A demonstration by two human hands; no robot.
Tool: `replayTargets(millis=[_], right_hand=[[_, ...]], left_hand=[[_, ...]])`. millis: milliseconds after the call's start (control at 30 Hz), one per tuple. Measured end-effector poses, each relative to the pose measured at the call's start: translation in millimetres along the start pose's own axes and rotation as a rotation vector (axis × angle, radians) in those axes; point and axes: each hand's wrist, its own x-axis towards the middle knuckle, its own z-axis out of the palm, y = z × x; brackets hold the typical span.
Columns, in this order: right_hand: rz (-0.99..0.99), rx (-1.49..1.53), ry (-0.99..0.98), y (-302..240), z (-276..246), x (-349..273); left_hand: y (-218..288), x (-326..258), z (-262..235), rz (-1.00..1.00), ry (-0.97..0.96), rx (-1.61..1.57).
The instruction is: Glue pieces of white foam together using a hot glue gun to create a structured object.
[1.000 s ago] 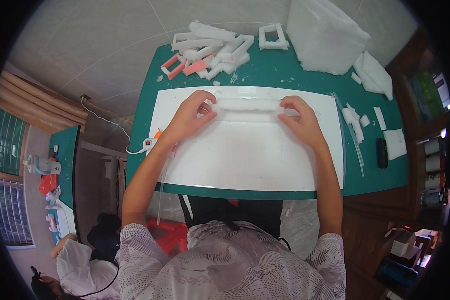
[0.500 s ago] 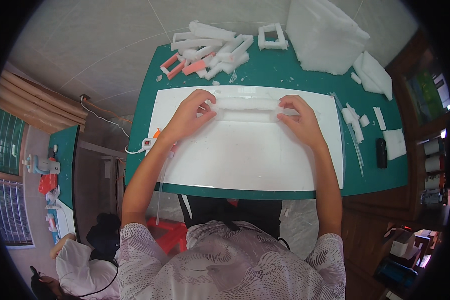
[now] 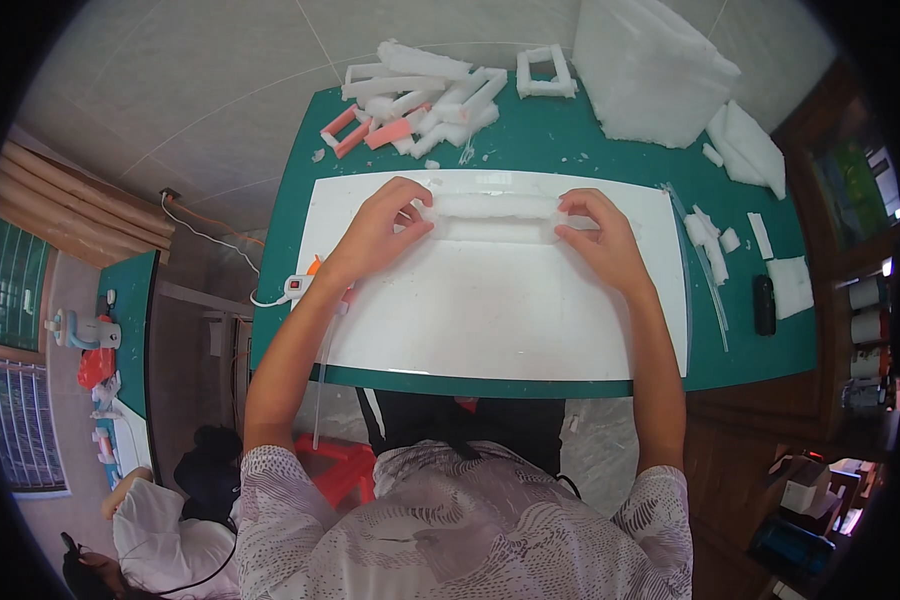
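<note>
A long white foam strip lies crosswise near the far side of a glossy white board. My left hand is closed on its left end, thumb and fingers curled around it. At the right end, my right hand grips in the same way. Just below the strip shows a paler band, either part of the foam or its reflection; I cannot tell which. The fingertips partly hide both ends.
Behind the board is a heap of white and pink foam pieces. A small foam frame and a large foam block stand farther right. Foam scraps, a black case and a clear rod lie right. A person sits lower left.
</note>
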Motion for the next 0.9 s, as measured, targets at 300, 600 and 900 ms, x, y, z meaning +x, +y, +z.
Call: replayTargets(millis=[300, 600, 900], right_hand=[[-0.006, 0.002, 0.001, -0.2, -1.8, -1.3], [-0.013, 0.012, 0.002, -1.2, -0.9, -0.8], [-0.017, 0.005, 0.016, 2.3, 0.8, 1.5]], left_hand=[[0.2, 2.3, 1.9, -0.007, 0.005, -0.030], [-2.7, 2.0, 1.7, -0.020, -0.002, -0.024], [-4.5, 2.7, 1.9, -0.024, -0.002, -0.033]])
